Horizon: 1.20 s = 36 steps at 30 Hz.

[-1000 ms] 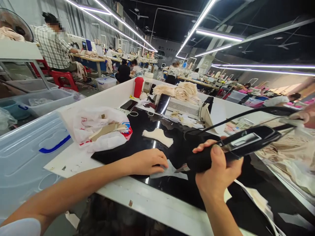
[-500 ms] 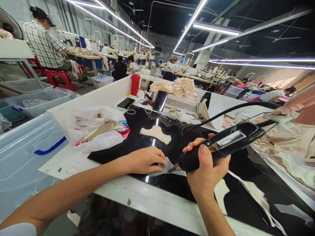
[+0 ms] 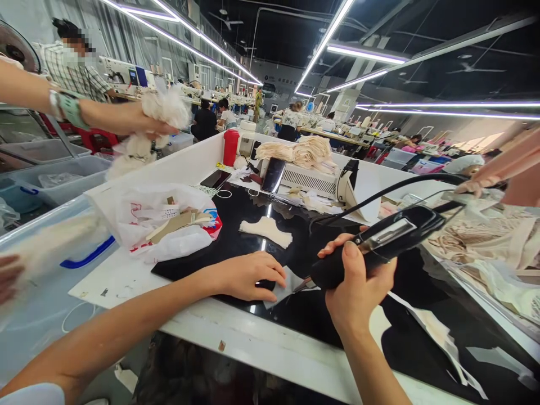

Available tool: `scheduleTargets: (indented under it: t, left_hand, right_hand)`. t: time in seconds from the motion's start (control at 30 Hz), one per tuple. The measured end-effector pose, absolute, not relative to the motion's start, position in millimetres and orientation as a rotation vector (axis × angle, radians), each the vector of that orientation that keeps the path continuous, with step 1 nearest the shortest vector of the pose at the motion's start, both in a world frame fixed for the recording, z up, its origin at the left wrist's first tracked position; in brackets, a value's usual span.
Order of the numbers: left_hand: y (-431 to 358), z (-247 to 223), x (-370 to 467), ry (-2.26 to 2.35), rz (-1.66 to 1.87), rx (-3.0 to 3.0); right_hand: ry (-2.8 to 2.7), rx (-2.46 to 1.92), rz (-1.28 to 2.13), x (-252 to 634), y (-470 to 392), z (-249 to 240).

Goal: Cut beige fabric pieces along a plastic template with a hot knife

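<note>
My right hand [image 3: 358,287] grips a black corded hand tool [image 3: 379,244], its metal tip down on a thin pale fabric piece [image 3: 289,281] lying on the black glass worktop [image 3: 253,239]. My left hand [image 3: 248,275] lies flat on that piece, fingers spread, just left of the tip. A second cream fabric piece [image 3: 266,230] lies farther back on the glass.
A white plastic bag [image 3: 162,222] with cardboard scraps sits at the left. Another person's arm [image 3: 84,112] reaches in from the left holding white fluffy fabric [image 3: 158,115]. A red bottle [image 3: 230,147], phones, a white machine [image 3: 312,180] and stacked cream fabric stand behind. Beige fabric heaps lie right.
Another person's arm with white fluffy fabric has come into view at the upper left. My hands and the tool have stayed almost in place on the pale piece.
</note>
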State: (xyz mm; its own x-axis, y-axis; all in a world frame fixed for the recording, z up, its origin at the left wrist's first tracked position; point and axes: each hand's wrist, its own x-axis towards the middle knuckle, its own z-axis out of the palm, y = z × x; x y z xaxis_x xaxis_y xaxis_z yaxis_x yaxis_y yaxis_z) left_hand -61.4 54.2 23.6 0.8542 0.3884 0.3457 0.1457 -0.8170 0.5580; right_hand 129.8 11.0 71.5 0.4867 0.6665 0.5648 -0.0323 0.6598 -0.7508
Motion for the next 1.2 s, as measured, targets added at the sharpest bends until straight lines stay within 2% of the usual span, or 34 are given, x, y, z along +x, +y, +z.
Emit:
scheduleTargets:
  t: [1.2]
  left_hand:
    - [62, 30, -67, 0.305, 0.445, 2.520]
  right_hand:
    - [-0.946, -0.733, 0.621, 106, -5, 67]
